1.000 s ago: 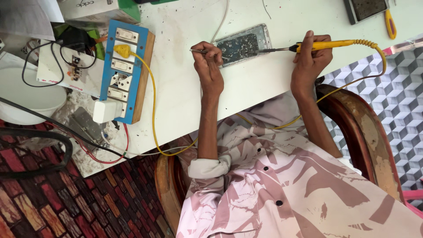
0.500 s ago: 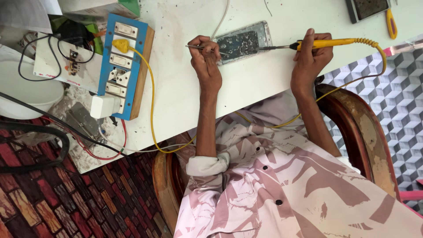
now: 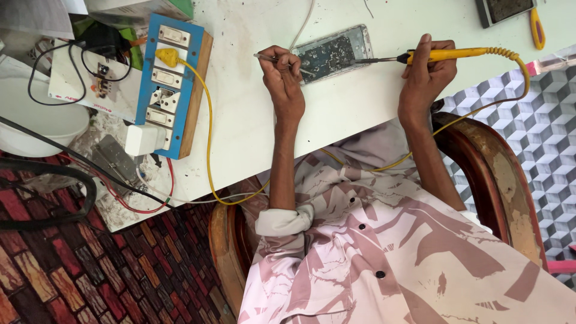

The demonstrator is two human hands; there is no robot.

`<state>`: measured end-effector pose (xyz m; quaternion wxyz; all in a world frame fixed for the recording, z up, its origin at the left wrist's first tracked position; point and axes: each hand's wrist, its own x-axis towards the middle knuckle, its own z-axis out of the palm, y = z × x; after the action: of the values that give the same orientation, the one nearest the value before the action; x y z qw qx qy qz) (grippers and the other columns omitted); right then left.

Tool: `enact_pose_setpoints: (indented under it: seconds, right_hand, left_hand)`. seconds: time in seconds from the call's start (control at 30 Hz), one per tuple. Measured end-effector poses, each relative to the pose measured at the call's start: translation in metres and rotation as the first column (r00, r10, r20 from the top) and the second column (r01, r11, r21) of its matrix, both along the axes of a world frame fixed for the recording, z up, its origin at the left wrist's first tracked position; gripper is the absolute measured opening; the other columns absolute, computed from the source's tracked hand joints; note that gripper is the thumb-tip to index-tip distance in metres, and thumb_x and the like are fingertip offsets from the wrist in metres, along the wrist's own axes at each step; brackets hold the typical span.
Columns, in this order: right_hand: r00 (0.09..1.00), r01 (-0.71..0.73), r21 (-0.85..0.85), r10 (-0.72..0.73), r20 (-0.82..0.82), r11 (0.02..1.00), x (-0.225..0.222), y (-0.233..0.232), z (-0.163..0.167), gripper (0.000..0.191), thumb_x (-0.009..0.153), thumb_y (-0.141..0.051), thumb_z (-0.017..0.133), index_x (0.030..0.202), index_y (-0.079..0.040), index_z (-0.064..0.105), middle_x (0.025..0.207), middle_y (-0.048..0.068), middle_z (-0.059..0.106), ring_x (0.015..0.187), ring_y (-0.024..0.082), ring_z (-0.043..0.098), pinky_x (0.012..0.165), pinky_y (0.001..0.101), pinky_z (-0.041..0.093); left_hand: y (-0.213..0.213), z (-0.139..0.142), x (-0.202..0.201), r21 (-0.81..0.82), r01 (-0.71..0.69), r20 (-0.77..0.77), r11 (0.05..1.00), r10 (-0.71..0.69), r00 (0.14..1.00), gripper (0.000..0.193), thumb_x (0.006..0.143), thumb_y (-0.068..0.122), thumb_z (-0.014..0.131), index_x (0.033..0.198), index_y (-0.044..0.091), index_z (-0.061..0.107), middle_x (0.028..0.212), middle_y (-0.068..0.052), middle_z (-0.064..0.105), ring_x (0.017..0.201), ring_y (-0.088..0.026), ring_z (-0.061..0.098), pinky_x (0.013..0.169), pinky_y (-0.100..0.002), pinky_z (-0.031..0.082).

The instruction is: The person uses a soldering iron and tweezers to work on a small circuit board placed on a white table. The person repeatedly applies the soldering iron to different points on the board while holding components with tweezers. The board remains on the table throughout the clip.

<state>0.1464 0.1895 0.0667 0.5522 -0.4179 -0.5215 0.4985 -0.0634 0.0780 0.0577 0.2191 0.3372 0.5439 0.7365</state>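
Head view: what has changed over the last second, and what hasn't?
Little has changed. The left hand has edged slightly left with its thin metal tool; the right hand still holds the yellow soldering iron, tip at the opened phone. Phone, blue switch board and yellow cable stayed put.

We see the opened phone [image 3: 332, 53] on the table [image 3: 252, 120] between our hands, the switchboard [image 3: 170, 84] at its left edge, and a screwdriver [image 3: 536, 27] toward the far right corner.
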Motion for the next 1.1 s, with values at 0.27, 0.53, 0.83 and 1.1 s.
enact_pose_setpoints:
  seconds: [0.27,0.53,0.83,1.1]
  right_hand:
    - [1.0,0.005,0.018,-0.005,-0.01,1.0,0.001,-0.0029,-0.0023,0.028,0.118,-0.019,0.059,0.097,-0.005,0.048,0.074,0.001,0.049,0.058,0.009,0.043,0.056,0.0257,0.039]
    - [1.0,-0.011,0.037,0.012,-0.026,0.999,0.0027,-0.0016,-0.004,0.028,0.118,-0.018,0.059,0.096,-0.006,0.047,0.072,0.0,0.047,0.057,0.008,0.04,0.055,0.0256,0.038]
    - [0.999,-0.012,0.021,0.013,-0.035,1.0,0.0037,-0.0001,-0.0034,0.027,0.117,-0.02,0.061,0.097,-0.005,0.05,0.072,-0.001,0.048,0.057,0.007,0.04,0.055,0.0247,0.036]
    - [0.999,-0.01,0.019,0.011,-0.052,1.0,0.0047,-0.0023,-0.0058,0.028,0.117,-0.019,0.062,0.097,-0.005,0.05,0.071,0.0,0.048,0.057,0.008,0.04,0.055,0.0255,0.036]
  left_hand:
    - [-0.0018,0.0026,0.0006,0.003,-0.008,-0.021,1.0,0.008,1.0,0.028,0.117,0.033,0.036,0.122,0.007,0.041,0.082,-0.001,0.049,0.071,-0.008,0.044,0.062,-0.024,0.037]
    - [0.0001,0.0,0.0027,0.109,0.021,-0.073,0.994,-0.013,0.997,0.038,0.119,0.022,0.036,0.152,0.011,0.023,0.085,-0.004,0.046,0.079,-0.013,0.043,0.077,-0.029,0.042]
    - [-0.0001,-0.0007,0.0089,0.05,-0.024,-0.146,0.998,0.031,0.989,0.035,0.119,0.018,0.033,0.149,0.019,0.016,0.08,-0.002,0.044,0.076,-0.013,0.041,0.071,-0.026,0.038]
    - [-0.0003,0.0013,0.0076,0.092,-0.006,-0.068,0.996,0.012,0.998,0.028,0.118,0.015,0.036,0.139,0.019,0.019,0.081,-0.004,0.044,0.074,-0.013,0.039,0.067,-0.025,0.035]
